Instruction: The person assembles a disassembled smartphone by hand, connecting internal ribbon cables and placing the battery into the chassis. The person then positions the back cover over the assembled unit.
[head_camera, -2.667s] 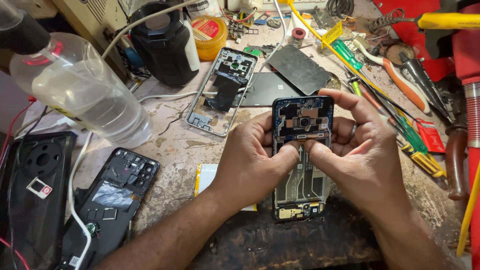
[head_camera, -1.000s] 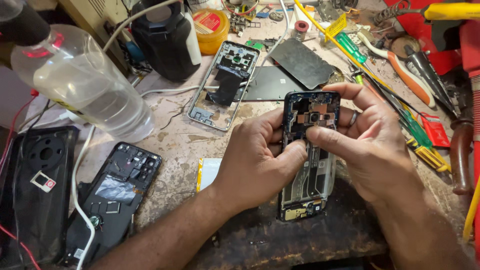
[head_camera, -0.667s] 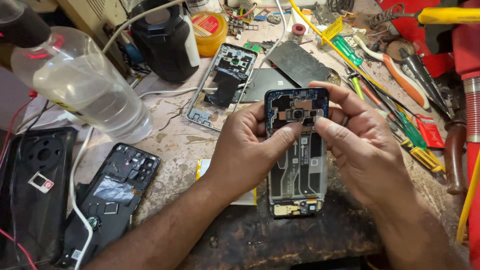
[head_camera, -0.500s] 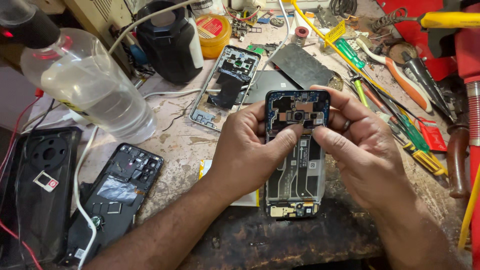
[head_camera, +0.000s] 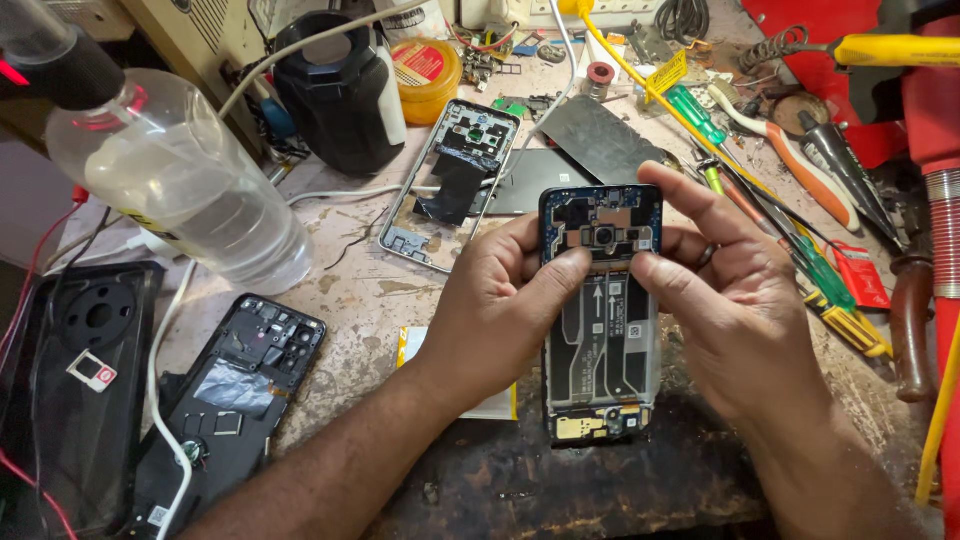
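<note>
Black opened phone (head_camera: 603, 330) between both thumbs.

Opened blue phone (head_camera: 602, 320), back off, upright, board exposed

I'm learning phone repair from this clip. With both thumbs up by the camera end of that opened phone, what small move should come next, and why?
Probably press or pry gently at the top board. The left hand and right hand hold the opened phone upright, with both thumbs meeting beside its camera module, so the work centres there.

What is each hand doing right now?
Left hand: closed on the opened phone, thumb near its camera.
Right hand: closed on the same phone's top.
</note>
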